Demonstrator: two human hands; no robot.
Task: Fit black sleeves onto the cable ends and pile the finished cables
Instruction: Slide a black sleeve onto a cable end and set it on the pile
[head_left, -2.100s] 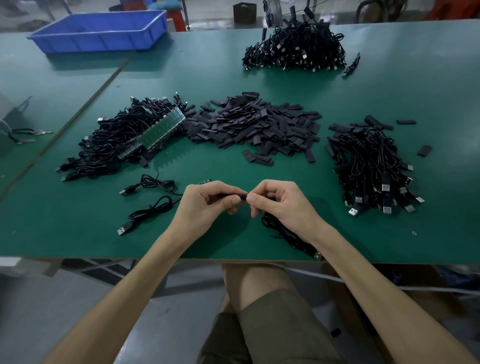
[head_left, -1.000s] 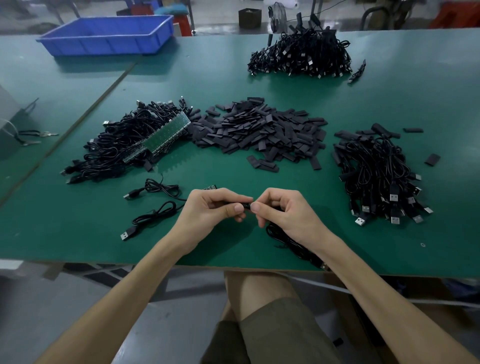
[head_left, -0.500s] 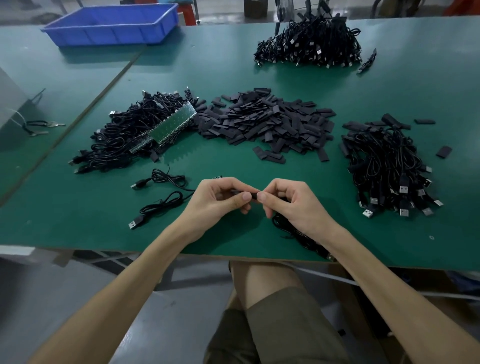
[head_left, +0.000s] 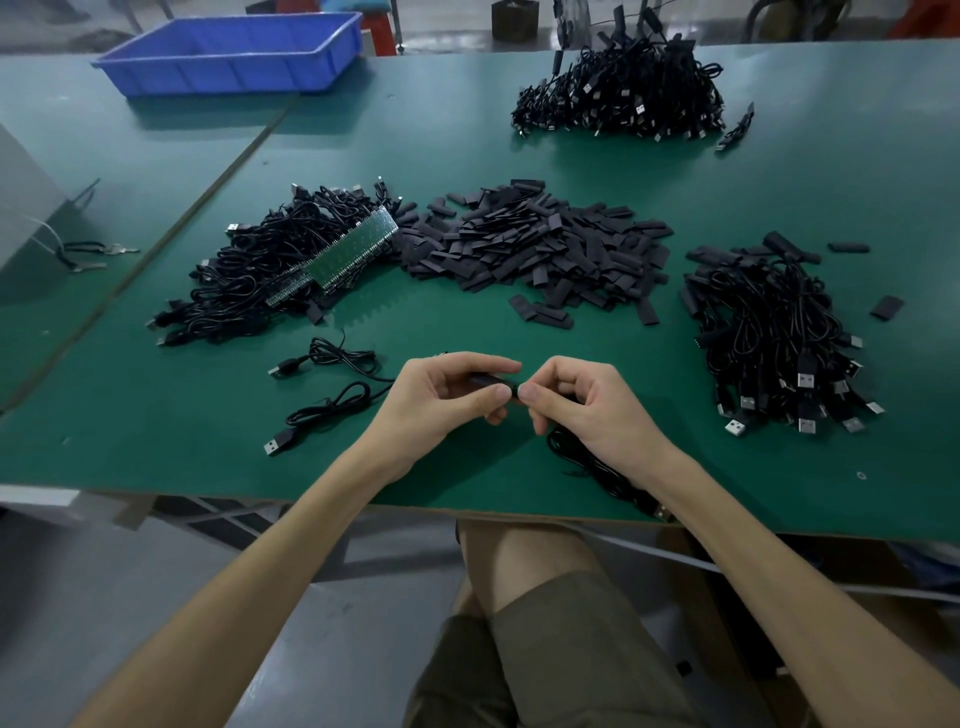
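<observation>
Two hands meet at the lower centre of the frame, thumb tips almost touching. The left hand (head_left: 441, 400) pinches a black sleeve (head_left: 488, 380) between thumb and forefinger, its long axis running left to right, one end facing the right hand (head_left: 587, 410). That hand pinches the cable (head_left: 597, 473) end (the tip is hidden by fingers), and the cord trails to the bench (head_left: 519, 156) edge. The push, I judge, must follow that axis. The pile of sleeved cables (head_left: 769, 332) lies at right, nearer the right hand.
</observation>
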